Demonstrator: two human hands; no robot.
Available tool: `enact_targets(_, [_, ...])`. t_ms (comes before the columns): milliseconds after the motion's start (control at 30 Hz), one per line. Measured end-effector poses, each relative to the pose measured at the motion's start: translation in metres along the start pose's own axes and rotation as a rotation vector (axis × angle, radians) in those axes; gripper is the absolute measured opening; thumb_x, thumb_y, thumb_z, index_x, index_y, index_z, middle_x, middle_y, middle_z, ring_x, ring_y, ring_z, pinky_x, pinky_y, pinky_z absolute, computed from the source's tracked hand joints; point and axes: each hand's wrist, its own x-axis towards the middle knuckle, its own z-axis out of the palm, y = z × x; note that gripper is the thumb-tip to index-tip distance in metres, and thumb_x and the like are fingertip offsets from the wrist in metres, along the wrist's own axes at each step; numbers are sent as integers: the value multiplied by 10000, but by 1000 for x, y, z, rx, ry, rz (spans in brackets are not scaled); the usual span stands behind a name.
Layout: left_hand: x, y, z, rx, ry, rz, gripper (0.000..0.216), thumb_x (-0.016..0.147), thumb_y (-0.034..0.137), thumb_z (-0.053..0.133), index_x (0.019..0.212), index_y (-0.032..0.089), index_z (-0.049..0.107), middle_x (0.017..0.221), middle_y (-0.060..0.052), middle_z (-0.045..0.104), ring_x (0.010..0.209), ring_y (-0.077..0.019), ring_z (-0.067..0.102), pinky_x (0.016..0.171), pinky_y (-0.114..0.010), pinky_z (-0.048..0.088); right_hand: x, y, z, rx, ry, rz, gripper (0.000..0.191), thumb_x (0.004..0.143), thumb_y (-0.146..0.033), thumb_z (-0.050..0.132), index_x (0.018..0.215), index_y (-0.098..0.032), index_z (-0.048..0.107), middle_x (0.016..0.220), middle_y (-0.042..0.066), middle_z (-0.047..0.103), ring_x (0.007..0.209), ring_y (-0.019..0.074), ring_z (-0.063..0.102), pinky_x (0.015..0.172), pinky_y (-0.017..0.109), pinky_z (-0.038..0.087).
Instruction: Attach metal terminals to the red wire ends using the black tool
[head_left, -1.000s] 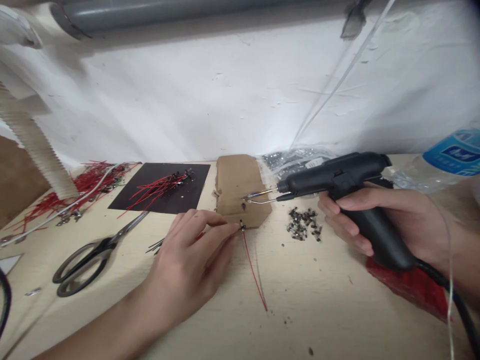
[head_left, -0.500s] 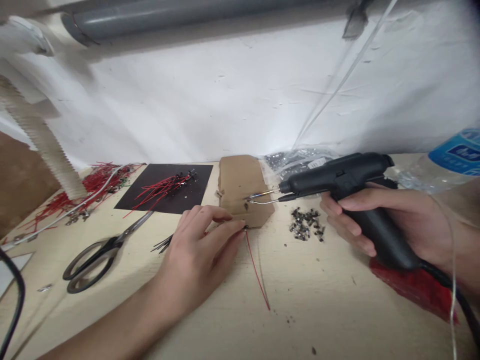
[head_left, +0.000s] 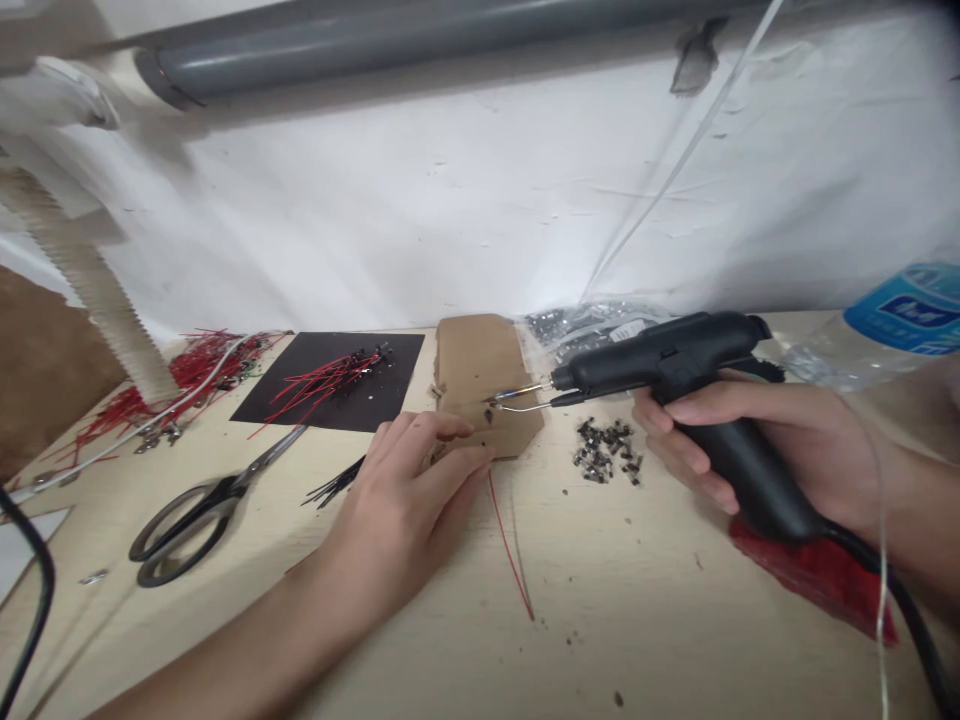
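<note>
My right hand (head_left: pixel 757 440) is wrapped round the handle of a black soldering gun (head_left: pixel 660 355). Its metal tip and a thin bent feed tube point left, just above a piece of brown cardboard (head_left: pixel 480 350). At the cardboard's near edge my left hand (head_left: pixel 409 490) is closed, thumb and finger pinched together. From that pinch a thin red wire (head_left: pixel 510 545) trails towards me over the table; the wire's upper end is hidden by the fingertips. Right of the cardboard lies a pile of small black-and-metal parts (head_left: pixel 607 450).
Scissors (head_left: pixel 217 510) lie left of my left arm, near black wires (head_left: pixel 334 485). A black sheet (head_left: pixel 262 395) bears red wires with parts. More red wires (head_left: pixel 202 365) are heaped far left. Behind the gun are a clear bag (head_left: pixel 555 325) and a plastic bottle (head_left: pixel 900 310).
The view has shifted slightly. Both hands keep their grips, and the soldering tip stays over the cardboard. The small dark part seen earlier at my left fingertips is now hidden.
</note>
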Motion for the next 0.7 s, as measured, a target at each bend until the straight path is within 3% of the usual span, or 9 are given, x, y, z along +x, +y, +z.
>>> enact_targets(700, [0,-1,1,9,-5,0,217,965,93,658,1142,217,683,1177,-83,641,1008,-236,599,847,-412,492,1,2,-2,6,7,10,225,723,-400,828,721,-194,737,567,12,593,403,126,530,357,209,445])
